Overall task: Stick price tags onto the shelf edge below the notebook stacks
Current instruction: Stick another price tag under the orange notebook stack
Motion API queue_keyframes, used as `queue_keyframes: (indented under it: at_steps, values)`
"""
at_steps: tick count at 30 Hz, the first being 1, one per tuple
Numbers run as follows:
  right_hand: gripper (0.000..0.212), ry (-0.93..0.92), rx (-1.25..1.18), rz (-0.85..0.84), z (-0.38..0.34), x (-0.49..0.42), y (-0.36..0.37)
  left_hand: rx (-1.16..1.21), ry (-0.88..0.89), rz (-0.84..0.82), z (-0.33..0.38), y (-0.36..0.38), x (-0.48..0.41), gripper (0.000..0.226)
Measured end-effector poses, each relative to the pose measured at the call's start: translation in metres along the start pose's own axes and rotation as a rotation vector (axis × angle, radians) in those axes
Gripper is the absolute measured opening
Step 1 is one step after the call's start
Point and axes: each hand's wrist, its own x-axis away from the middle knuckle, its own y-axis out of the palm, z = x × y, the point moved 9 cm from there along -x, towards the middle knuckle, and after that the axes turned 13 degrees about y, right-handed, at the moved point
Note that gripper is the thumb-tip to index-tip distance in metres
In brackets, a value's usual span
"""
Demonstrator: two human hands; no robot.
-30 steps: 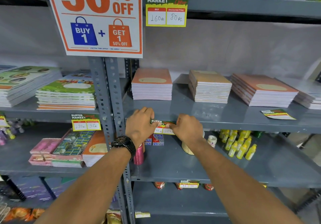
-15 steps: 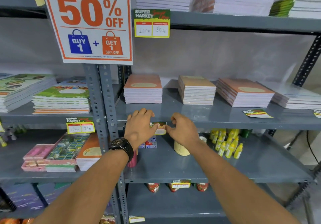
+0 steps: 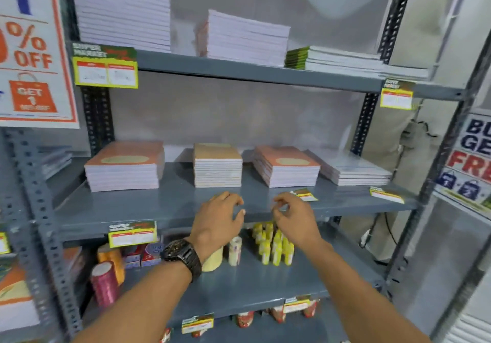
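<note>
Several notebook stacks (image 3: 124, 165) sit on the grey middle shelf (image 3: 172, 204). A yellow-and-green price tag (image 3: 132, 233) is stuck to the shelf edge below the left stack. Two loose price tags lie flat on the shelf, one (image 3: 305, 195) in front of the third stack and one (image 3: 386, 195) at the far right. My left hand (image 3: 219, 219), with a black watch on the wrist, hovers at the shelf edge, fingers spread and holding nothing. My right hand (image 3: 295, 217) is just in front of the nearer loose tag, fingers curled and apart, holding nothing.
The upper shelf (image 3: 252, 72) carries more notebook stacks and two stuck tags. Below are yellow bottles (image 3: 273, 244), tape rolls and thread spools (image 3: 105, 283). A 50% OFF poster (image 3: 32, 50) hangs at left, another sign (image 3: 473, 156) at right. Slotted steel posts frame the bay.
Both hands have let go of the tag on the shelf edge and moved right along the shelf. The view has swung right and up; the stuck tag now sits left of my hands.
</note>
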Motion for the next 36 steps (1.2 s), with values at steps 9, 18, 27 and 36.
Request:
queue_keyframes:
  at_steps: [9, 18, 27, 36]
  values:
    - [0.007, 0.023, -0.041, -0.112, 0.112, -0.113, -0.067, 0.013, -0.268, -0.043, 0.042, 0.114, -0.103, 0.021]
    - [0.029, 0.016, 0.096, -0.368, 0.145, -0.187, -0.034, 0.082, -0.612, -0.159, 0.014, 0.176, -0.149, 0.035]
    - [0.035, 0.008, 0.209, -0.418, 0.139, -0.201, -0.002, 0.142, -0.583, -0.155, -0.001, 0.191, -0.157, 0.035]
    - [0.019, 0.152, -0.193, -0.469, 0.136, -0.200, -0.007, 0.344, -0.557, 0.007, 0.004, 0.186, -0.167, 0.014]
